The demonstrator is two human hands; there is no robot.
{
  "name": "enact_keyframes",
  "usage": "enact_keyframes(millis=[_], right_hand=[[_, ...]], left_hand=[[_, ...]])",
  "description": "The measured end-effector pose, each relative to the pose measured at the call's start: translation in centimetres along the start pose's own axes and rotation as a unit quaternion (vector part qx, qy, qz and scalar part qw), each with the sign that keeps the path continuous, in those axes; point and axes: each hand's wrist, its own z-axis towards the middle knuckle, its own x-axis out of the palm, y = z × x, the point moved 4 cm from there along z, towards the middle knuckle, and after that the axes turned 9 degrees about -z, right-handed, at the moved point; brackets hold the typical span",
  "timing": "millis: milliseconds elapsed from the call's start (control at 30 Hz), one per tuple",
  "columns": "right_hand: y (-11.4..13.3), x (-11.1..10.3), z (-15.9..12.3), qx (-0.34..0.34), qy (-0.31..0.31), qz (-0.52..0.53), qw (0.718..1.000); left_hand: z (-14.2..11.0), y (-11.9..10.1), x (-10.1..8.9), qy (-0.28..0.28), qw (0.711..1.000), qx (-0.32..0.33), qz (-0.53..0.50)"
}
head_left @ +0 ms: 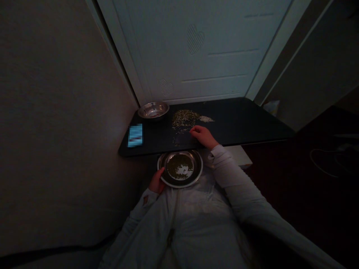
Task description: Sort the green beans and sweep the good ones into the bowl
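Note:
My left hand [157, 182] is closed on the left rim of a round metal bowl [198, 170] held at my lap, below the table's front edge. Small green beans [174, 170] cover much of its bottom, around a pale patch. Over the front of the dark table my right hand [204, 137] has its fingers curled together; whatever they may hold is hidden. Just beyond those fingers lies a spread pile of mixed green and pale grains [183, 118], with scattered ones nearer me. A small heap of white grains [206, 119] sits at the pile's right side.
A second metal bowl [153, 110] stands at the table's back left. In front of it lies a blurred, lit blue rectangle [135, 135]. The black table [238, 119] meets a white door [224, 37] behind; a wall rises on the left. A white box [238, 156] is under the front edge.

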Motion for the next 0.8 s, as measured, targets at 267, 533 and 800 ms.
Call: enact_keyframes(millis=[267,533,800], right_hand=[[0.42,-0.03,-0.13,0.005,0.020,-0.003,1.000],[0.25,-0.02,-0.06,-0.009,0.016,-0.020,1.000],[0.42,-0.15,-0.17,-0.004,0.018,-0.005,1.000]], left_hand=[[0.21,0.14,-0.21,0.009,1.000,-0.006,0.010],[0.05,0.01,-0.23,-0.010,1.000,0.004,0.010],[-0.15,0.01,0.09,-0.006,1.000,-0.003,0.019]])
